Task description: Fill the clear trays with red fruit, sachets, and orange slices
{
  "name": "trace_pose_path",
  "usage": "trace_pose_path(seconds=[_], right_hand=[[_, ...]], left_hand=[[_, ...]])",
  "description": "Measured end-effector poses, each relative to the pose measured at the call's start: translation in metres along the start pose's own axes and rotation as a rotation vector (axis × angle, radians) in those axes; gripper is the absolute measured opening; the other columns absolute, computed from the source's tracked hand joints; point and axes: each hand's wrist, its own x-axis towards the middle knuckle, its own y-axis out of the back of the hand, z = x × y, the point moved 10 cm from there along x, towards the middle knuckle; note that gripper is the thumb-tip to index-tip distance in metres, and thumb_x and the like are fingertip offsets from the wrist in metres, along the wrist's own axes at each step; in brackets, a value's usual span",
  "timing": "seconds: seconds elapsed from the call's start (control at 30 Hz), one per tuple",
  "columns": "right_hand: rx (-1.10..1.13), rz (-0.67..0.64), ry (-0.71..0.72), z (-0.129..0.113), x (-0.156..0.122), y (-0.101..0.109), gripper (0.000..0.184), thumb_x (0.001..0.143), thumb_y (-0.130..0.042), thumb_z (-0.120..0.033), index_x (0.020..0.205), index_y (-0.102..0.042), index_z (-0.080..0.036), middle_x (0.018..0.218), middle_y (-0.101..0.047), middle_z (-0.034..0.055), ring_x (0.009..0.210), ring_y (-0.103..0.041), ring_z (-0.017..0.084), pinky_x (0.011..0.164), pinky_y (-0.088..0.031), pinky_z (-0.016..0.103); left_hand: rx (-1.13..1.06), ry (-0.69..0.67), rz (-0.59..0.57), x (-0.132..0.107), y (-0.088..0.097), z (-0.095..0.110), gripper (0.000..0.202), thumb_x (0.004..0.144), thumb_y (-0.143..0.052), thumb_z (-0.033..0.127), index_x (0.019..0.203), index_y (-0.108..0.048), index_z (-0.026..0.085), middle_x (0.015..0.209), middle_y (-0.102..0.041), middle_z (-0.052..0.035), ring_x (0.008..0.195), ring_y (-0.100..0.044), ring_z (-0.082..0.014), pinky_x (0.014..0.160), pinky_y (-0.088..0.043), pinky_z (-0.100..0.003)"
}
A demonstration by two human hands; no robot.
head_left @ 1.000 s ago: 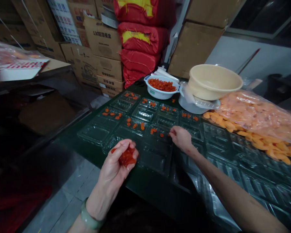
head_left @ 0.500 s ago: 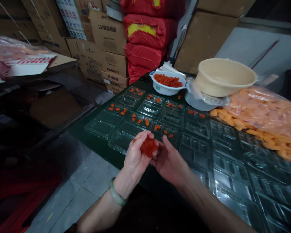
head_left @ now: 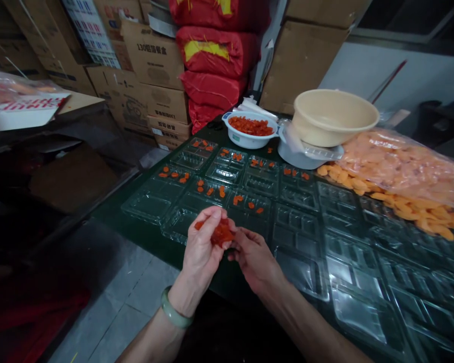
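Observation:
A handful of moist orange-red slices (head_left: 222,233) rests in my left hand (head_left: 205,242), whose fingers curl round it. My right hand (head_left: 251,254) is closed in a pinch at the right edge of this handful; its fingertips partly hide what they grip. Both hands are above the near edge of the dark green table (head_left: 109,214). Just beyond them, a clear plastic tray (head_left: 245,217) has a few orange-red pieces in its far compartments. Another clear tray (head_left: 181,222), left of my hands, also carries such pieces at its far end.
A light blue basin (head_left: 249,141) holds many orange-red pieces at the back. Beside it a cream basin (head_left: 335,118) sits on a greyish tub (head_left: 306,157). Pale orange slices (head_left: 412,204) spill from a plastic bag (head_left: 408,159) on the right. Cardboard boxes (head_left: 166,103) and red bales (head_left: 215,53) stand behind.
My right hand has closed from open fingers into a pinch against the handful in my left hand. The view has shifted slightly, so the scene sits further left.

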Motion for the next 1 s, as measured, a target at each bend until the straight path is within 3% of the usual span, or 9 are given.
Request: trace_pose_path(seconds=[0.13,0.3,0.47,0.6,0.7,0.77,0.87,0.93,1.0], right_hand=[[-0.38,0.036,0.267,-0.044,0.003,0.02,0.027,0.073,-0.063,-0.042,0.071,-0.064,-0.015,0.06,-0.053,-0.0008,0.056,-0.045,0.01,0.05,-0.034,0.021],[-0.662,0.295,0.616,-0.107,0.034,0.067,0.019,0.066,-0.064,-0.03,0.079,-0.065,-0.016,0.072,-0.063,0.0028,0.065,-0.055,0.015,0.063,-0.045,0.028],[-0.869,0.34,0.73,-0.128,0.07,0.08,0.013,0.068,-0.058,-0.027,0.075,-0.062,-0.017,0.07,-0.063,0.0041,0.064,-0.057,0.017,0.063,-0.047,0.031],[-1.257,0.417,0.736,-0.133,0.071,0.082,0.009,0.071,-0.056,-0.022,0.074,-0.064,-0.019,0.072,-0.064,0.0043,0.068,-0.056,0.019,0.067,-0.045,0.033],[-1.505,0.406,0.734,-0.13,0.058,0.069,0.013,0.073,-0.056,-0.019,0.079,-0.068,-0.019,0.085,-0.064,0.0081,0.083,-0.055,0.024,0.077,-0.042,0.038],[-1.444,0.305,0.81,-0.13,0.037,0.049,0.022,0.08,-0.052,-0.022,0.095,-0.067,-0.018,0.089,-0.062,0.0088,0.083,-0.054,0.022,0.076,-0.042,0.036],[-1.318,-0.108,0.805,-0.113,0.0,0.006,0.032,0.087,-0.049,-0.03,0.117,-0.059,-0.023,0.082,-0.058,0.0039,0.07,-0.054,0.015,0.065,-0.043,0.028],[-1.376,-0.326,0.721,-0.094,-0.023,-0.011,0.025,0.086,-0.053,-0.029,0.108,-0.063,-0.027,0.079,-0.059,0.0014,0.068,-0.055,0.014,0.063,-0.042,0.026],[-1.44,-0.388,0.654,-0.085,-0.039,-0.01,0.017,0.086,-0.052,-0.024,0.093,-0.067,-0.026,0.078,-0.062,0.0007,0.07,-0.056,0.014,0.064,-0.041,0.026]], left_hand=[[-0.066,0.041,-0.024,0.004,0.003,-0.001,0.008,0.077,-0.061,0.018,0.081,-0.056,0.015,0.081,-0.053,0.0004,0.062,-0.056,-0.0096,0.039,-0.038,-0.015],[-0.086,0.099,0.038,0.011,0.014,-0.002,0.01,0.079,-0.058,0.022,0.079,-0.057,0.013,0.079,-0.052,-0.0017,0.061,-0.056,-0.011,0.036,-0.034,-0.016],[-0.03,0.205,0.072,0.007,0.023,-0.014,0.015,0.079,-0.054,0.025,0.081,-0.06,0.011,0.079,-0.055,-0.0039,0.061,-0.058,-0.0145,0.036,-0.034,-0.018],[0.046,0.233,0.024,0.007,0.022,-0.022,0.015,0.075,-0.056,0.023,0.083,-0.061,0.012,0.079,-0.056,-0.004,0.06,-0.059,-0.0148,0.036,-0.033,-0.019],[0.165,0.265,-0.03,0.006,0.014,-0.032,0.013,0.073,-0.057,0.025,0.08,-0.06,0.014,0.074,-0.056,-0.0025,0.053,-0.058,-0.0138,0.033,-0.03,-0.018],[0.249,0.315,-0.074,0.003,0.005,-0.044,0.013,0.072,-0.057,0.026,0.078,-0.06,0.015,0.072,-0.057,-0.0026,0.049,-0.057,-0.0135,0.031,-0.027,-0.018],[0.364,0.392,-0.144,-0.007,-0.006,-0.068,0.012,0.071,-0.056,0.026,0.07,-0.059,0.014,0.058,-0.056,-0.0023,0.04,-0.052,-0.011,0.03,-0.027,-0.017],[0.454,0.39,-0.186,-0.012,-0.011,-0.082,0.015,0.07,-0.056,0.025,0.06,-0.057,0.014,0.046,-0.051,-0.0007,0.034,-0.046,-0.0086,0.03,-0.027,-0.017],[0.571,0.372,-0.269,-0.018,-0.021,-0.094,0.02,0.07,-0.056,0.025,0.053,-0.055,0.015,0.041,-0.048,-0.0003,0.031,-0.042,-0.007,0.031,-0.026,-0.017]])
